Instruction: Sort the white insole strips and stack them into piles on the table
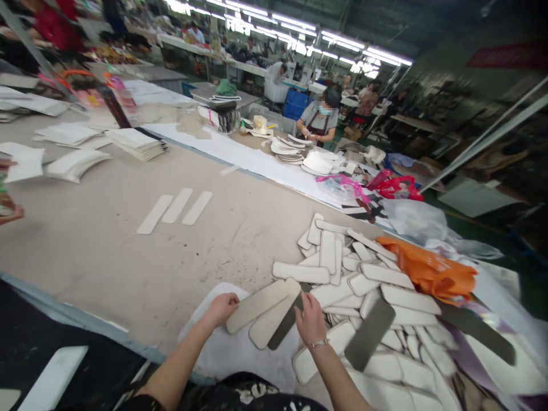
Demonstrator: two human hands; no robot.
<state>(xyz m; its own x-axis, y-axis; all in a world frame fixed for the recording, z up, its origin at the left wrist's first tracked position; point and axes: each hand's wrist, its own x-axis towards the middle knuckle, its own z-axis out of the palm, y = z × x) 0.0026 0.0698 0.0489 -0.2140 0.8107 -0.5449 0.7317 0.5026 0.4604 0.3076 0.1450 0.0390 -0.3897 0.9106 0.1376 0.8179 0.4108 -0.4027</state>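
Observation:
Two long cream panels with rounded corners, a left one (252, 305) and a middle one (272, 322), lie overlapping in front of me. A dark grey panel (285, 325) sits partly under the middle one. My left hand (223, 308) is closed at the edge of the left cream panel, its fingertips pinched together; their contact with the panel is partly hidden. My right hand (310, 319), with a bracelet at the wrist, has its thumb and fingers bent around the upper right edge of the dark grey panel. Beneath these pieces lies a white sheet (205, 348).
A large heap of cream panels (389, 277) spreads to my right, beside an orange bag (432, 271). Three white strips (175, 206) lie further left. White stacks (135, 142) stand at the back left. A co-worker (319, 120) works across the table; another person's hand (11, 211) shows at far left.

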